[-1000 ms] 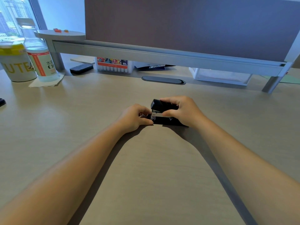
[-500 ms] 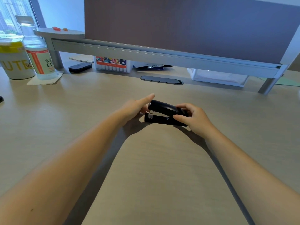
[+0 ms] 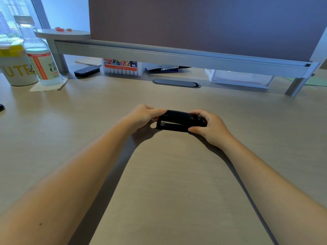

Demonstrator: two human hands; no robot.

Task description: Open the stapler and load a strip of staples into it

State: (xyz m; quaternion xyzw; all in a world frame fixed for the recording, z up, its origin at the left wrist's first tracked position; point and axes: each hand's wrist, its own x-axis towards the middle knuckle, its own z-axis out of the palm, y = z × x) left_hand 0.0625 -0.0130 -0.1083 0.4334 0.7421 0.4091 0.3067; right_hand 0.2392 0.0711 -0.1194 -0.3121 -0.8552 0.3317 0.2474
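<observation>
A black stapler [image 3: 178, 120] lies on the light wooden desk [image 3: 169, 183], its lid down and its metal front end facing left. My left hand [image 3: 143, 116] rests on the stapler's left front end, fingers over the top. My right hand [image 3: 210, 127] grips the rear right end, thumb at the near side and fingers over the top. No strip of staples is visible.
At the back left stand a water bottle [image 3: 38, 55] and a white cup [image 3: 16, 68]. Under the grey shelf [image 3: 177, 55] sit a marker box [image 3: 122, 67], a black eraser [image 3: 86, 71] and a clear tray [image 3: 238, 77]. A cable grommet [image 3: 176, 83] lies behind the stapler.
The stapler's raised lid has come down to flat. My left hand moved onto its front end, and my right hand slid back to its rear.
</observation>
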